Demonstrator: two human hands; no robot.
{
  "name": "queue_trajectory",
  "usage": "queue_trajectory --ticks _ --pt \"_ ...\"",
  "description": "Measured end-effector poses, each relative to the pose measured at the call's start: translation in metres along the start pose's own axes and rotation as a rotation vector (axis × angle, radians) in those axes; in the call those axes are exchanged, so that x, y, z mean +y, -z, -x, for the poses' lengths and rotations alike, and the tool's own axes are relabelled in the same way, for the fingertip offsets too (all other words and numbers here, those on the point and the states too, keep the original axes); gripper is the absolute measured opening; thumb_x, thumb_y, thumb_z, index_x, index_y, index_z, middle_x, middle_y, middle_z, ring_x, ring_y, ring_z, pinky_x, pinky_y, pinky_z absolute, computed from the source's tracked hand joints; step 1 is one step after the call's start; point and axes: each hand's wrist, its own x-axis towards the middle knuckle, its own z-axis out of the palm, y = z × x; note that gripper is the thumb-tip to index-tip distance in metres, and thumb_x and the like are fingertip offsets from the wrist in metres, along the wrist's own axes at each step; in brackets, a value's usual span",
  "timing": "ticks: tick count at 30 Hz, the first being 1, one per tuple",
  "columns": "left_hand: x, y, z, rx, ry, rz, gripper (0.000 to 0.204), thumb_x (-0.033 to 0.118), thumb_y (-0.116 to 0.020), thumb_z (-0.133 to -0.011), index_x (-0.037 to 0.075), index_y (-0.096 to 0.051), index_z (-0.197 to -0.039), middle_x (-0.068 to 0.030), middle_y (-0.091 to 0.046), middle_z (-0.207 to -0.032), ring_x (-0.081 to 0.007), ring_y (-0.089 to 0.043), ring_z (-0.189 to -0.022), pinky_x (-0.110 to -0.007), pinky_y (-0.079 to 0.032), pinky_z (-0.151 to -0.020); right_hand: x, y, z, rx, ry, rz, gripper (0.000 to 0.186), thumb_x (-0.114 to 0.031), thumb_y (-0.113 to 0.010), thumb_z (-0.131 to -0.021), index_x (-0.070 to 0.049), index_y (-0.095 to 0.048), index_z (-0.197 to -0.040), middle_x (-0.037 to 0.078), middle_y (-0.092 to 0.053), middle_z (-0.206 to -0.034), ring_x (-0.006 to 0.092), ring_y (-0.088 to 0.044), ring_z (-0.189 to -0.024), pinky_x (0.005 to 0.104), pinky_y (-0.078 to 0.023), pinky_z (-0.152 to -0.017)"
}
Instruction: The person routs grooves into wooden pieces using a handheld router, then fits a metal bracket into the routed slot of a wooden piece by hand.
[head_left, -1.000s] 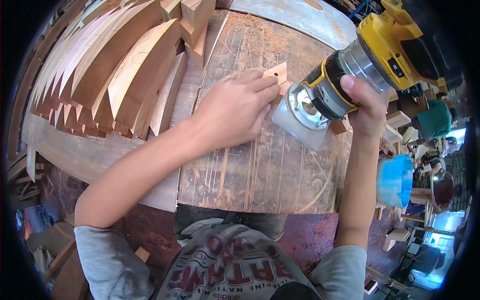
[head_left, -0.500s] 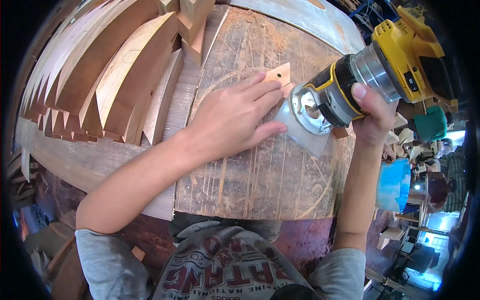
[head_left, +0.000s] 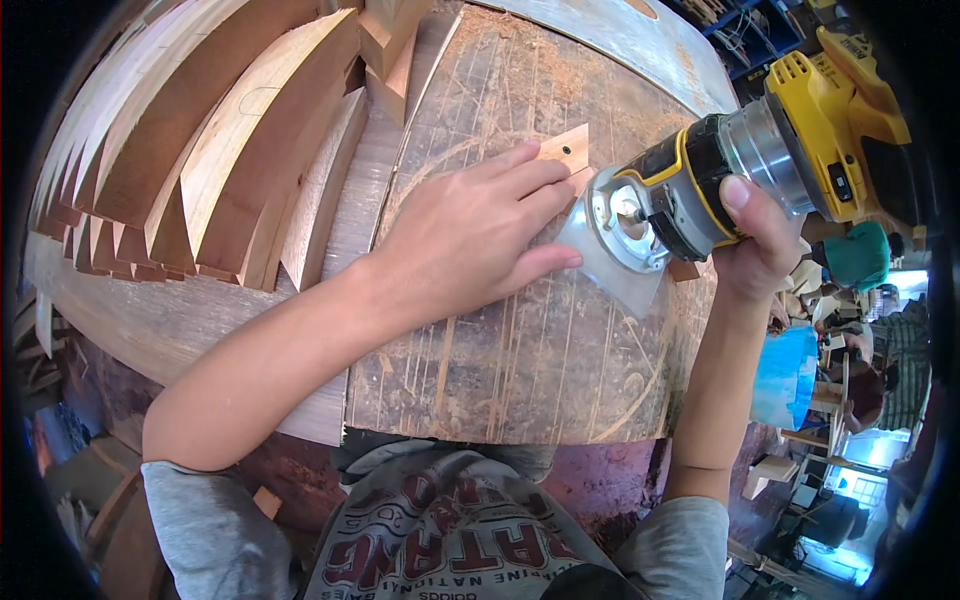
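The right hand (head_left: 758,245)'s grip is clamped around a trim router (head_left: 735,150), tilted over the surface (head_left: 500,385). The left hand (head_left: 465,230), fingers extended and thumb apart, hides much of a wooden block (head_left: 578,141) bearing a dark spot (head_left: 568,151), which probably lies flat on the surface. Maroon lettering (head_left: 400,550) crosses the grey shirt (head_left: 215,525), cut off below; print on the router's yellow end (head_left: 850,70) is blurred.
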Motion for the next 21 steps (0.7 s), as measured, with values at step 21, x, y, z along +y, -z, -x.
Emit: queue_trajectory --ticks 21 --pt "0.0004 -0.0036 -0.0006 0.031 0.005 -0.012 0.052 0.042 -0.074 -0.089 0.004 -0.066 -0.124 -0.0119 -0.067 -0.130 -0.0343 -0.062 -0.127 -0.043 -0.055 -0.099 0.0021 0.0017 -0.0008 -0.034 0.010 -0.017 0.053 -0.013 -0.083 -0.070 0.000 -0.063 -0.117 0.008 -0.069 -0.101 0.0193 -0.067 -0.091 0.0327 -0.054 -0.086"
